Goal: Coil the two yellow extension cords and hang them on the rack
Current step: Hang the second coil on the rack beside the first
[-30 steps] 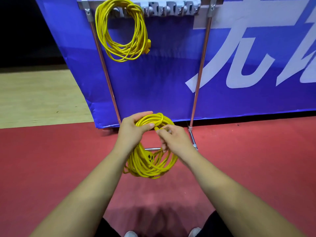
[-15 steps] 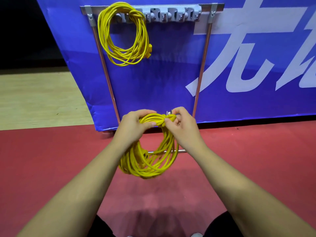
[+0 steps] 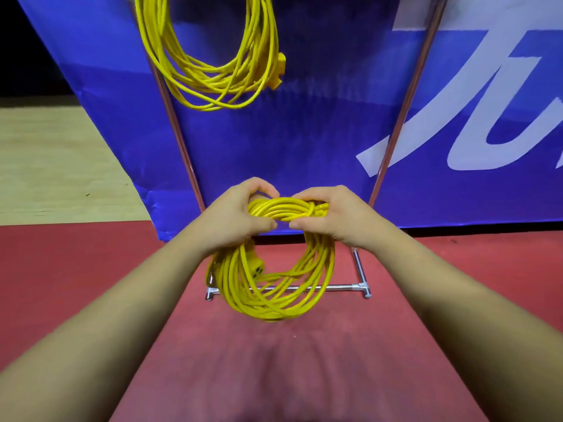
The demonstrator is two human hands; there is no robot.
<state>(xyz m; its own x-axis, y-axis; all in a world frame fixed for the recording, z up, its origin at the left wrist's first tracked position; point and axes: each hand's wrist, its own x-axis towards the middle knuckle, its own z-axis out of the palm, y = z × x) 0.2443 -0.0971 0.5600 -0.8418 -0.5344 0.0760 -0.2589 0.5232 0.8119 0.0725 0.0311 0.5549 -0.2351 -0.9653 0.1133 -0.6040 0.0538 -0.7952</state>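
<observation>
Clamping the top of the coil [image 3: 274, 263] between left hand [image 3: 234, 217] and right hand [image 3: 332, 216], fingers wrapped tight, loops dangling toward 6 o'clock over the red floor [image 3: 91, 284]. Keeping the strands bunched while lifting, so none slips loose. Hanging already at 11 o'clock: the first coil [image 3: 213, 56]. Leaving open room at 1 o'clock between the poles [image 3: 402, 117]; watching the base bar [image 3: 289, 288] below.

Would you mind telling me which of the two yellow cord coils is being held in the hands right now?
The lower coil: the left hand and right hand grip its top above the red floor. The upper coil hangs untouched against the blue banner.
</observation>
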